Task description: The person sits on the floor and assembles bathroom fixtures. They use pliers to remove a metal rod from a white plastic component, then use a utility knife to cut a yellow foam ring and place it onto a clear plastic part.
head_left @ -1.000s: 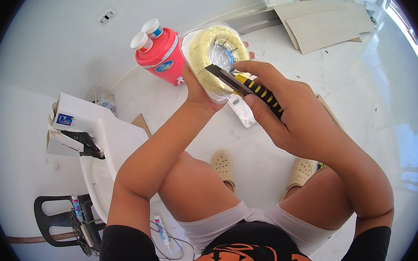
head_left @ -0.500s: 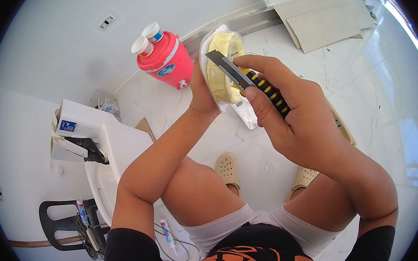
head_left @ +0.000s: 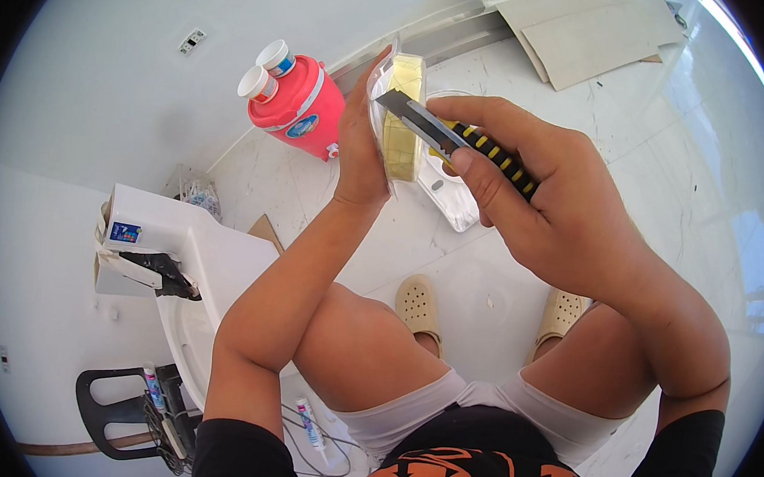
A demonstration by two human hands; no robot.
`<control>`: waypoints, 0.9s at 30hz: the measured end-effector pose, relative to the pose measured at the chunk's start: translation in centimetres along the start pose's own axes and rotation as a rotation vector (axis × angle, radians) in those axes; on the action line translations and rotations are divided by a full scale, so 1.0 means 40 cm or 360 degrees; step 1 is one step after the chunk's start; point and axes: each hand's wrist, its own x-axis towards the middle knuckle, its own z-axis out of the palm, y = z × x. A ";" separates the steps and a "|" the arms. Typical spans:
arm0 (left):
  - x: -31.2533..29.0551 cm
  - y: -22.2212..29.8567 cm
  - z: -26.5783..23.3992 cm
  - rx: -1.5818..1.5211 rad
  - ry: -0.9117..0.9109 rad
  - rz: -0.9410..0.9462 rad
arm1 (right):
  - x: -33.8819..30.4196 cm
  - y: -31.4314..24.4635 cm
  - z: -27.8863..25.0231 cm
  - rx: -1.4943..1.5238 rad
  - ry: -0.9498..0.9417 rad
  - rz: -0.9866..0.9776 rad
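My left hand (head_left: 361,162) grips a round thing with a pale yellow, creased band (head_left: 401,156) and a clear plastic rim, held up on edge; its fingers lie behind the rim, partly hidden. In my right hand (head_left: 562,198) is a utility knife (head_left: 497,161) with a black and yellow handle. Its blade is out and points left, with the tip over the rim and band; whether it touches cannot be told. My right thumb presses the knife's side, and the index finger lies along its top.
A pink drink cooler (head_left: 298,113) with two white tubs on top stands by the wall. A white flat object (head_left: 448,199) lies on the floor beyond my feet. Pale boards (head_left: 591,36) lie at the far right. Left are a white basin-like piece (head_left: 222,249) and a black chair (head_left: 109,410).
The round thing has turned so its band faces me more edge-on, and my left hand has shifted slightly left. The knife has stayed almost in place at its rim.
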 end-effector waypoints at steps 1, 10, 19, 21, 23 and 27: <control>0.001 -0.002 -0.002 0.0090 -0.0046 0.0079 | 0.000 0.002 -0.002 -0.0001 -0.0001 -0.0002; 0.000 0.008 0.009 0.0106 0.0035 0.0088 | -0.001 0.008 -0.009 0.0021 -0.0036 0.0041; -0.002 0.015 0.013 0.0028 0.0018 -0.0017 | 0.002 0.021 -0.001 -0.0060 0.0012 -0.0105; -0.003 0.021 0.014 -0.0102 0.0050 -0.0085 | 0.000 0.019 0.000 -0.0055 0.0007 -0.0083; -0.004 0.027 0.017 -0.0236 0.0043 -0.0143 | -0.003 0.015 0.002 -0.0031 -0.0035 -0.0029; -0.013 0.040 0.029 -0.0135 0.0009 -0.0098 | -0.004 0.009 0.010 -0.0081 -0.0080 -0.0029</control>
